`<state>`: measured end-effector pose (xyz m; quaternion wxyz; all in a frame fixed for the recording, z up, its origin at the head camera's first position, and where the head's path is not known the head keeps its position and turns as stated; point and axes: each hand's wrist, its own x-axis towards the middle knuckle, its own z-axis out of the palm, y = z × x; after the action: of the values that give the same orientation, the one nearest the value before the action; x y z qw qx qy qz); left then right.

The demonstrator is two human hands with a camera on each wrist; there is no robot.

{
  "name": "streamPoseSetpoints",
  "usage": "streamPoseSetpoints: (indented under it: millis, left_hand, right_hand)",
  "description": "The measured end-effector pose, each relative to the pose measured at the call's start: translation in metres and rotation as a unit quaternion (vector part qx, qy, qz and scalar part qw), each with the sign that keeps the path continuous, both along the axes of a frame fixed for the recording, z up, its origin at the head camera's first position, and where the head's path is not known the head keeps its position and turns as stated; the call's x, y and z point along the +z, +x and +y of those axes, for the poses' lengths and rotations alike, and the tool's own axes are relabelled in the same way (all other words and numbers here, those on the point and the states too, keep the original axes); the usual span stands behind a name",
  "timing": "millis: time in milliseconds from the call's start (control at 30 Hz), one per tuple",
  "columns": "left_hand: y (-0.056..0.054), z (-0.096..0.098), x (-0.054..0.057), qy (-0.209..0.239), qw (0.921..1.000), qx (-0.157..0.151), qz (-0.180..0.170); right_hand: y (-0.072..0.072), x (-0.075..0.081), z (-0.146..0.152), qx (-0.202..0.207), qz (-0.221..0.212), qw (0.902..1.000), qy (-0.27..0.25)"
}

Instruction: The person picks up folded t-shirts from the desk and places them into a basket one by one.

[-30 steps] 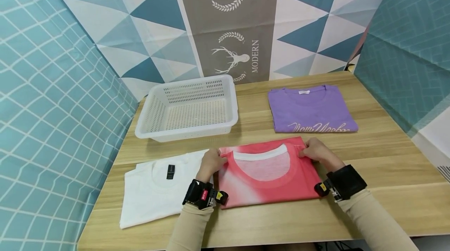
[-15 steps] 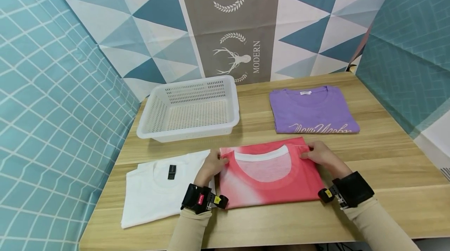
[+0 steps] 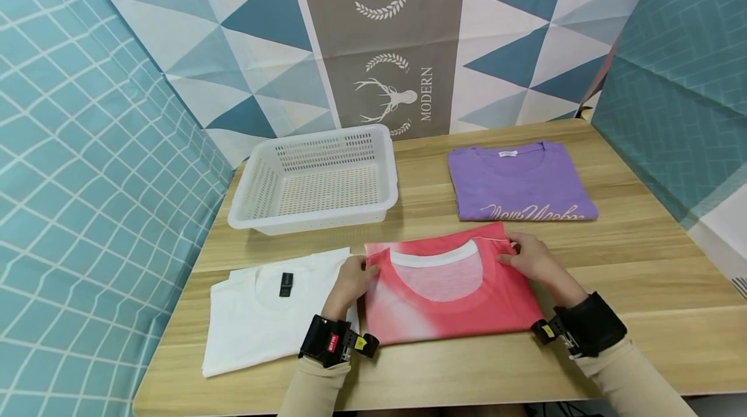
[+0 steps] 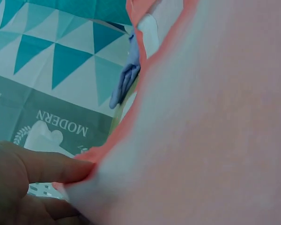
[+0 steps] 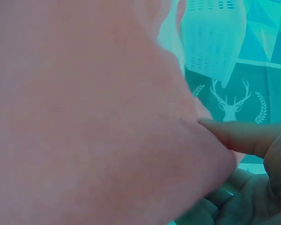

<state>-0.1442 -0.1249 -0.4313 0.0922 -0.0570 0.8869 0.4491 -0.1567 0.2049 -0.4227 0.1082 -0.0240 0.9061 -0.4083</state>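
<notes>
A folded red-and-white T-shirt (image 3: 449,313) lies at the front of the table, its white-banded neckline towards the back. My left hand (image 3: 351,281) pinches its left shoulder corner; in the left wrist view the thumb (image 4: 61,166) lies on top and the fingers are partly hidden beneath. At the right shoulder corner my right hand (image 3: 533,258) pinches the cloth, thumb (image 5: 243,136) above and fingers below. A folded white T-shirt (image 3: 262,326) with a black neck label lies just left, partly overlapped by my left hand and wrist.
A white perforated plastic basket (image 3: 312,213) stands at the back left, nothing in it. Behind and to the right lies a folded purple T-shirt (image 3: 519,180) with script lettering. Wooden table (image 3: 642,287) surface shows around them, with patterned cloth walls (image 3: 397,34) behind and at the sides.
The far right corner of the red-and-white T-shirt has shifted slightly towards the back. My right wrist has swung a little right and nearer the front. Both hands keep their pinch.
</notes>
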Motion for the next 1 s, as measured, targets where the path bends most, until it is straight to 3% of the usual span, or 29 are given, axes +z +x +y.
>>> streamPoseSetpoints:
  millis: [200,567,1000]
  left_hand:
    - [0.009,0.000,0.004,0.025,0.9989,-0.002,0.039]
    - [0.029,-0.002,0.019,0.038,0.9945,0.000,0.098]
    - [0.045,-0.008,0.042,0.071,0.9907,0.027,0.113]
  right_hand:
    - [0.007,0.006,-0.003,-0.013,0.014,0.9998,0.007]
    - [0.022,0.023,-0.004,0.018,0.110,0.9935,0.024]
    - [0.032,0.045,-0.009,0.013,0.116,0.9929,0.023]
